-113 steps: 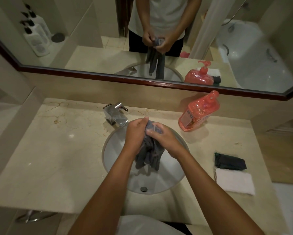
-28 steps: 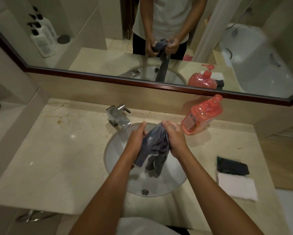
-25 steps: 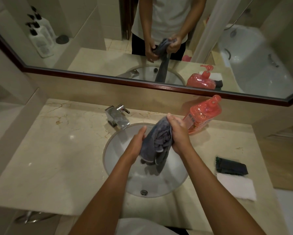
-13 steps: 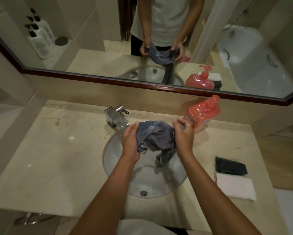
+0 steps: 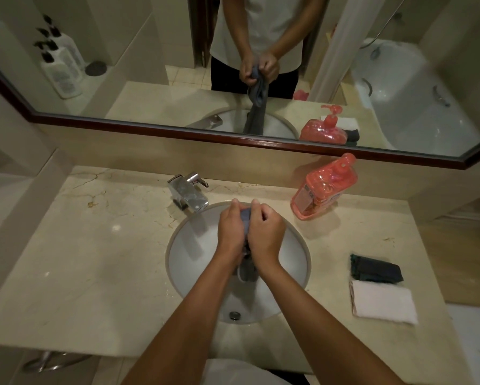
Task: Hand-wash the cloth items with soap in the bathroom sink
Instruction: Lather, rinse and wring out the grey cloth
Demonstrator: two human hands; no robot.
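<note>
Over the round white sink (image 5: pixel 194 262), my left hand (image 5: pixel 232 232) and my right hand (image 5: pixel 265 234) press together, both gripping a wet grey cloth (image 5: pixel 245 218). Most of the cloth is hidden between my fists; a bunched end hangs below my wrists into the basin. A red pump bottle of soap (image 5: pixel 323 187) stands on the counter at the back right. A folded dark cloth (image 5: pixel 375 272) and a folded white cloth (image 5: pixel 382 301) lie on the counter to the right.
A chrome faucet (image 5: pixel 189 191) sits behind the sink, no water running. The drain (image 5: pixel 234 315) shows at the basin's front. A wide mirror (image 5: pixel 150 93) spans the back wall. The marble counter (image 5: pixel 94 245) stretches left.
Half a second ago my hands held the cloth spread apart between them. They have come together over the basin, bunching the cloth tightly between both fists.
</note>
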